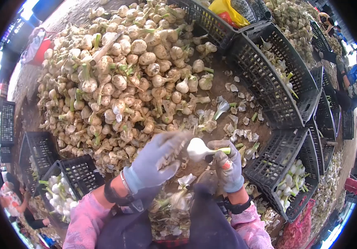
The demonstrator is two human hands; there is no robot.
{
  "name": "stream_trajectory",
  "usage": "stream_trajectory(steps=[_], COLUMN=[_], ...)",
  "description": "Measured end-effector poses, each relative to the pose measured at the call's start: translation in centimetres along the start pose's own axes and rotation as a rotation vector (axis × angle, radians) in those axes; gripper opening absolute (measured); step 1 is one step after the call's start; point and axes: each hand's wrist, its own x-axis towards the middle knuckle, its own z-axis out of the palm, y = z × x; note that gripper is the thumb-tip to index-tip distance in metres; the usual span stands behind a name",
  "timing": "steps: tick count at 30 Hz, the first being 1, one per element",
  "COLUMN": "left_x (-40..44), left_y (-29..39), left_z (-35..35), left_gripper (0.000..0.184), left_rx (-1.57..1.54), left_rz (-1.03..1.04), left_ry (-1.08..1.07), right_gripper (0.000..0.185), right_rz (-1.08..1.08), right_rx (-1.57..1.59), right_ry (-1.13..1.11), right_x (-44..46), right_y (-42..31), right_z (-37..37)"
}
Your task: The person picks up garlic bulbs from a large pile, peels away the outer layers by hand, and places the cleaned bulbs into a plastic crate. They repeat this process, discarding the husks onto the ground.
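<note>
- Head view: the right hand (pixel 228 168) pinches a white garlic bulb (pixel 196 150) by its stem, beside the garlic pile's (pixel 119 81) near right corner.
- The left hand (pixel 155 159), blurred, is loosely spread; contact unclear.
- Steady stem, light strokes should spare the bulb.
- Right crate (pixel 265 159): white bulbs toward its near corner.
- Left crate (pixel 81 176): white bulbs heaped.

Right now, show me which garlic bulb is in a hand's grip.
The white bulb whose green-ended stem the right hand holds; bulbs in the brownish heap and the crates lie unheld.
</note>
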Motion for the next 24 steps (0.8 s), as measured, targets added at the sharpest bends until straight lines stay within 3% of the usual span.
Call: stream_trajectory(steps=[2,8,10,14,16,19,24], left_x=[-0.1,-0.3,-1.0,-1.3,-1.4,-1.0,-1.0], left_y=[-0.8,-1.1,-1.4,-1.7,-1.6,-1.1,-1.1], left_z=[0.1,-0.2,0.4,0.8,1.4,0.6,0.8], left_gripper=[0.062,0.032,0.028,0.029,0.028,0.030,0.037], left_rx=[-0.061,0.022,0.102,-0.090,-0.206,-0.147,0.060], left_rz=[0.100,0.258,0.278,0.192,0.144,0.194,0.247], left_ry=[-0.108,-0.152,-0.132,-0.101,0.010,-0.106,-0.103], right_gripper=[0.033,0.029,0.038,0.042,0.028,0.021,0.021], right_rz=[0.001,0.028,0.083,0.111,-0.005,-0.071,-0.042], right_rx=[-0.043,-0.125,-0.162,-0.151,-0.217,-0.287,-0.256], right_ry=[-0.070,-0.220,-0.169,-0.131,-0.223,-0.281,-0.247], right_x=[0.0,0.1,-0.1,-0.3,0.2,0.5,0.0], right_y=[-0.7,-3.2,-3.1,-2.5,-3.0,-3.6,-2.6], right_z=[0.2,1.0,1.6,1.6,1.4,1.5,2.0])
